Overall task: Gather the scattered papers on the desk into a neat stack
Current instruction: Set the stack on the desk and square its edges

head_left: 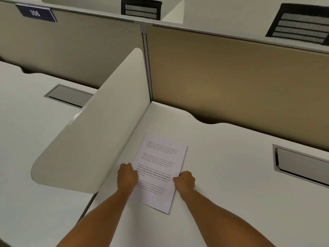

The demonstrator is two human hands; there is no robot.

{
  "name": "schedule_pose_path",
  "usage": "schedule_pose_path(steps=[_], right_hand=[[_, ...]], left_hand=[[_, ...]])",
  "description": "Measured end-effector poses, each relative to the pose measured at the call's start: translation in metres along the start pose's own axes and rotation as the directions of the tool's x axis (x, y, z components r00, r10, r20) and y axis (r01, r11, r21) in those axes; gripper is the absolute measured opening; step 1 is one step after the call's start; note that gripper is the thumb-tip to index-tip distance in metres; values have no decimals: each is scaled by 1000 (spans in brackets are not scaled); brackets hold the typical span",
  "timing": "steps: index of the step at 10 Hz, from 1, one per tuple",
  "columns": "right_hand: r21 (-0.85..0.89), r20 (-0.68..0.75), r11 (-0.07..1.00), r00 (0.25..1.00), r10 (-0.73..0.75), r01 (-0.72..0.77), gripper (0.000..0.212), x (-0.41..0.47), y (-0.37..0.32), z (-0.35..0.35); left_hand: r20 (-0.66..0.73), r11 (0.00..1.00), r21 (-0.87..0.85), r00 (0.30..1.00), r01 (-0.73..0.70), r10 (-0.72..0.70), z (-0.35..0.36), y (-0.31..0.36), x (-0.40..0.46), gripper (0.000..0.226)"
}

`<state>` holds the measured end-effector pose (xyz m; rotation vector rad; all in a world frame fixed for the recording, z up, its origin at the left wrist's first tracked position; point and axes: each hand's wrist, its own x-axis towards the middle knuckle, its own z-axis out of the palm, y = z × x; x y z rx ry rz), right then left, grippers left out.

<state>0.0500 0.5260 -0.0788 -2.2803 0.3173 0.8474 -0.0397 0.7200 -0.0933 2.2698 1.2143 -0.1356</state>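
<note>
A stack of white printed papers (161,163) lies on the white desk (231,184), close to the left side divider. Its edges look aligned, and only the top sheet with several text paragraphs shows. My left hand (127,176) grips the stack's left edge with curled fingers. My right hand (184,180) grips the right edge the same way. Both forearms reach in from the bottom of the view.
A white rounded side divider (99,132) stands left of the papers. A tan back partition (231,82) closes off the far edge. A grey cable hatch (300,164) is set into the desk at right. A neighbouring desk (26,131) lies left.
</note>
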Motion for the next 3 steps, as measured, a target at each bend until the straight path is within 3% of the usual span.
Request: schedule_pose_path(steps=[1,2,3], right_hand=[[4,14,1000,1000,-5,5,9,-7,-2,-9],[-66,65,998,998,-20,25,14,-23,-4,-30],[-124,74,988,994,-80,88,38,-39,1,-50]], left_hand=[[62,998,49,998,30,-33,-8,12,-10,35],[88,998,60,996,14,-19,-19,23,-22,42],[70,996,42,995,-77,74,-24,34,-33,41]])
